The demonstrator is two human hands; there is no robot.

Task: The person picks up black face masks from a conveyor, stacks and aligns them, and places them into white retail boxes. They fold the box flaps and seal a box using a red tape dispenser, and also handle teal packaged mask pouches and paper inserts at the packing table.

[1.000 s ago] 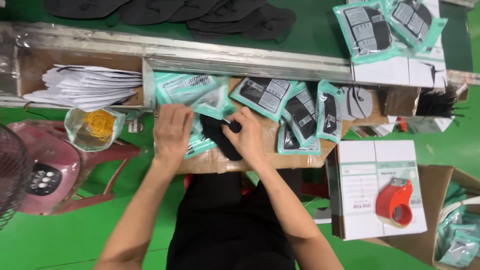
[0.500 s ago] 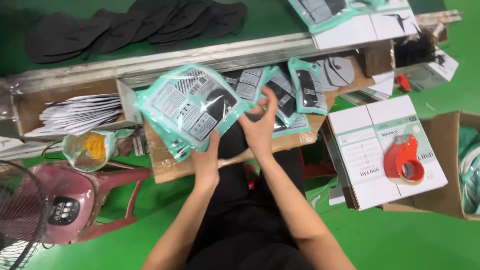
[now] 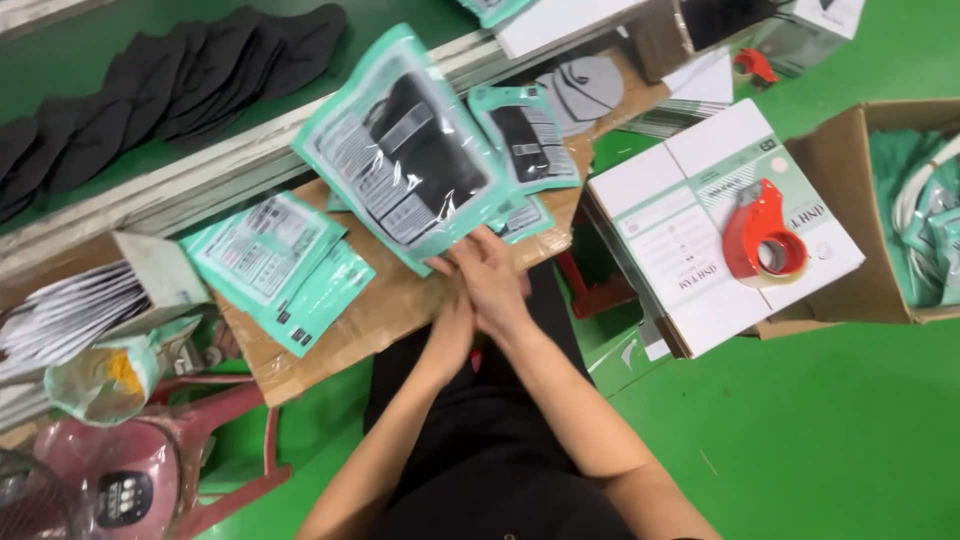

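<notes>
Teal pouch with clear window and black mask inside, held up tilted in upper centre of frame, above the cardboard sheet. Right hand grips its lower edge, fingers closed on the bottom right corner, forearm running down to lower right of centre. Left hand sits just under and touching the right hand, mostly hidden by it; cannot tell if its fingers are curled or holding anything. Left forearm runs down to lower left. Both wrists close together over the person's black-clothed lap.

Just right of held pouch, a second smaller teal pouch lies on the board, more under it. Left of centre, two flat teal pouches on the cardboard. White carton right of centre with a red tape dispenser on top. Open brown box at right edge holding teal packs. Row of loose black masks upper left on green surface. Stack of white paper sheets at left edge, pink plastic stool lower left.
</notes>
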